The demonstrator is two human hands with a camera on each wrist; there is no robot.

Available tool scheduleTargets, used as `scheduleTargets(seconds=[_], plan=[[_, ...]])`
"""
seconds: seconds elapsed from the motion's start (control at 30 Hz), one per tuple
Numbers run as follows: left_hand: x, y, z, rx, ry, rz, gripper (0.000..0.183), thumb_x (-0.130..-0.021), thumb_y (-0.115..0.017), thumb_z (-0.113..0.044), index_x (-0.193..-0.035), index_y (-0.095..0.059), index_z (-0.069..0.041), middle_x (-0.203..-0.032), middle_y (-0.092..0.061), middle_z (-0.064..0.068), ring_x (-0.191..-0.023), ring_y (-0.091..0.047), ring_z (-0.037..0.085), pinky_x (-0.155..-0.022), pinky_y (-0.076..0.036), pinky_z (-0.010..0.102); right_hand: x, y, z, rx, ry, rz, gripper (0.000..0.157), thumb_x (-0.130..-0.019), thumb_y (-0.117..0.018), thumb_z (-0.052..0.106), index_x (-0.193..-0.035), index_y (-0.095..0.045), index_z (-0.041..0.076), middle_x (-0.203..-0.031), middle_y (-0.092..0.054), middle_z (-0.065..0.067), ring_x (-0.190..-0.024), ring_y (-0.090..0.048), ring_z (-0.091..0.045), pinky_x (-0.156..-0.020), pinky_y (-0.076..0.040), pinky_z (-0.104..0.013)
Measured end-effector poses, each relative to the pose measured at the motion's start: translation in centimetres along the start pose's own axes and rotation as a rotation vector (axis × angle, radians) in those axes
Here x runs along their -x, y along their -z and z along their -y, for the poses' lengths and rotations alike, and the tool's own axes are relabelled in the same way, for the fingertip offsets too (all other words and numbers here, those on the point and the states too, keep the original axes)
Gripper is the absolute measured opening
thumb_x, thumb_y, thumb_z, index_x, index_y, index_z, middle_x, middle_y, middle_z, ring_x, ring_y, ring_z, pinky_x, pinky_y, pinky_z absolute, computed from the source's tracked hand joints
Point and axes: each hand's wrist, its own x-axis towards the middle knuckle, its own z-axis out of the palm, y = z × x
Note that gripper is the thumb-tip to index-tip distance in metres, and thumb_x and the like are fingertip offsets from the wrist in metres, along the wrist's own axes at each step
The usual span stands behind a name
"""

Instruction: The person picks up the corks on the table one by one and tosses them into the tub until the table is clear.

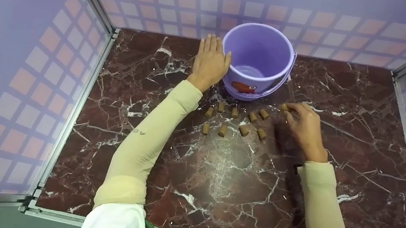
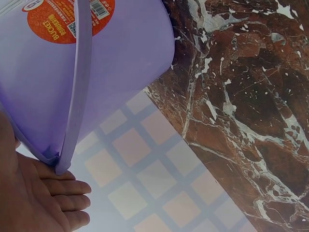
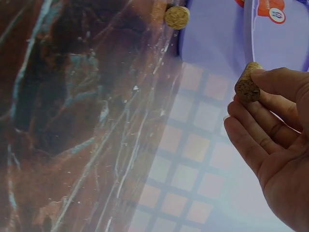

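A purple bucket (image 1: 245, 82) stands upright at the back of the marbled table, its handle hanging down at the front right. Against the bucket's left rim rests my left hand (image 1: 211, 62), fingers straight; the left wrist view shows this hand (image 2: 46, 198) beside the handle's hinge end. My right hand (image 1: 305, 125) pinches one cork (image 3: 248, 83) between thumb and fingers, in front of the bucket and to its right. Several other corks lie in two loose rows before the bucket, among them a front-row cork (image 1: 222, 130) and a back-row cork (image 1: 253, 117).
The dark red marbled table (image 1: 216, 204) has a metal frame (image 1: 76, 116) along its left side. A checkered purple back wall (image 1: 183, 8) rises close behind the bucket, and similar panels stand at left and right.
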Motion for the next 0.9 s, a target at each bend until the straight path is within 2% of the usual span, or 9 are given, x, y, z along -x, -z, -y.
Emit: scheduleTargets(seconds=[0.2, 0.33, 0.7, 0.9], plan=[[0.1, 0.0, 0.0, -0.013, -0.011, -0.019, 0.070, -0.116, -0.021, -0.042, -0.164, -0.025, 0.009, -0.171, -0.021, 0.028, -0.161, -0.014, 0.039, -0.131, 0.002, 0.046, -0.5, 0.6, 0.8, 0.016, 0.022, -0.040, 0.020, -0.090, -0.079, -0.008, -0.109, -0.075, -0.011, -0.102, -0.073, -0.025, -0.094, -0.072, -0.043, -0.086, -0.058, -0.052], [-0.1, -0.1, 0.0, -0.009, -0.010, -0.018, 0.070, -0.116, -0.021, -0.042, -0.164, -0.024, 0.009, -0.171, -0.020, 0.028, -0.161, -0.013, 0.039, -0.131, 0.003, 0.045, -0.8, 0.9, 1.1, 0.027, 0.015, -0.052, 0.020, -0.090, -0.079, -0.007, -0.110, -0.075, -0.010, -0.104, -0.074, -0.023, -0.092, -0.073, -0.040, -0.079, -0.059, -0.050], [-0.1, 0.0, 0.1, 0.004, 0.000, 0.005, 0.070, -0.115, -0.022, -0.042, -0.165, -0.021, 0.008, -0.172, -0.017, 0.027, -0.162, -0.009, 0.037, -0.129, 0.007, 0.044, -1.6, 1.3, 1.7, 0.005, 0.007, -0.053, 0.021, -0.092, -0.078, -0.007, -0.113, -0.075, -0.010, -0.107, -0.073, -0.023, -0.098, -0.073, -0.040, -0.087, -0.058, -0.049], [0.0, 0.2, 0.0, -0.004, 0.002, 0.021, 0.071, -0.115, -0.019, -0.043, -0.166, -0.019, 0.007, -0.173, -0.015, 0.025, -0.162, -0.007, 0.036, -0.129, 0.009, 0.044, -2.3, 1.7, 2.0, 0.019, 0.039, -0.070, 0.021, -0.091, -0.079, -0.007, -0.112, -0.076, -0.009, -0.105, -0.073, -0.021, -0.094, -0.074, -0.037, -0.083, -0.060, -0.049]])
